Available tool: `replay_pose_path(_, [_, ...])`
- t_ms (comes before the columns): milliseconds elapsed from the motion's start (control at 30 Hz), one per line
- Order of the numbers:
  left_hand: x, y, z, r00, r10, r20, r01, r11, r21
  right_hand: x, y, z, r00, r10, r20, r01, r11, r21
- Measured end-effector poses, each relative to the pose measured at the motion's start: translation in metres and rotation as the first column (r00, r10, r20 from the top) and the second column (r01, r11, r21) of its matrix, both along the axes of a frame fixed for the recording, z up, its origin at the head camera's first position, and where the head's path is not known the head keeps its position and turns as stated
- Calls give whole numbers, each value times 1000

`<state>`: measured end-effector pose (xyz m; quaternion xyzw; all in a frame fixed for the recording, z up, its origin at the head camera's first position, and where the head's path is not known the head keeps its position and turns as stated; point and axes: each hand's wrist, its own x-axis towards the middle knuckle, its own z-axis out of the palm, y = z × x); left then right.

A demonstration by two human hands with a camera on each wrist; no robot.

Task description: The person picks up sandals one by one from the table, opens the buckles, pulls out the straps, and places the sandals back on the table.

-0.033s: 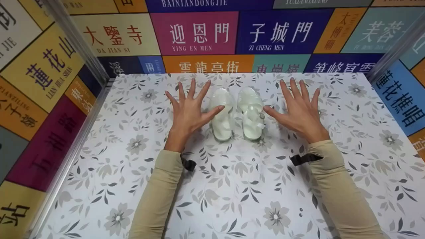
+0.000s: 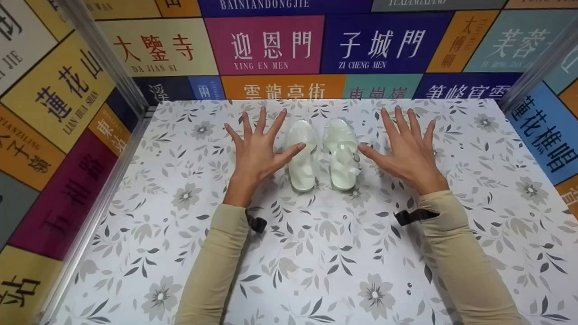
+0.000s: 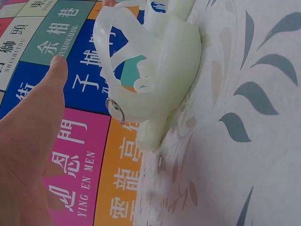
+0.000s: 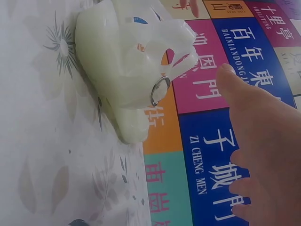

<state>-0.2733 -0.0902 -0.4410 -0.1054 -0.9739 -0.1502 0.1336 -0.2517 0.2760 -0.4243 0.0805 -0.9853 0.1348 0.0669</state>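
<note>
Two pale, translucent sandals lie side by side on the floral table top (image 2: 316, 253), the left sandal (image 2: 301, 155) and the right sandal (image 2: 342, 153). My left hand (image 2: 257, 149) is spread flat just left of the pair, its thumb tip at the left sandal's edge. My right hand (image 2: 406, 151) is spread the same way on the right, thumb tip close to the right sandal's buckle side. Neither hand holds anything. The left wrist view shows a sandal (image 3: 155, 70) with a metal ring (image 3: 115, 109) beyond my thumb (image 3: 33, 132). The right wrist view shows the other sandal (image 4: 127, 61) beside my hand (image 4: 258, 141).
Colourful sign panels wall the table in at the back (image 2: 266, 45), the left (image 2: 54, 113) and the right (image 2: 546, 131). Metal corner posts (image 2: 101, 54) stand at the back corners. Black straps (image 2: 413, 215) sit at both wrists over beige sleeves.
</note>
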Motion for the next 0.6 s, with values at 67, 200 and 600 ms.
replay_pose_path(67, [1,0,0,1000,0,2,0,1000,-1,0,0,0,1000,1,1,-1,1000,0])
replay_pose_path(200, [1,0,2,1000,0,6,0,1000,-4,0,1,0,1000,0,1,0,1000,-3])
replay_pose_path(600, [3,5,4,1000,-2,-2,2,1000,-15,5,-3,-4,1000,-4,-6,4,1000,25])
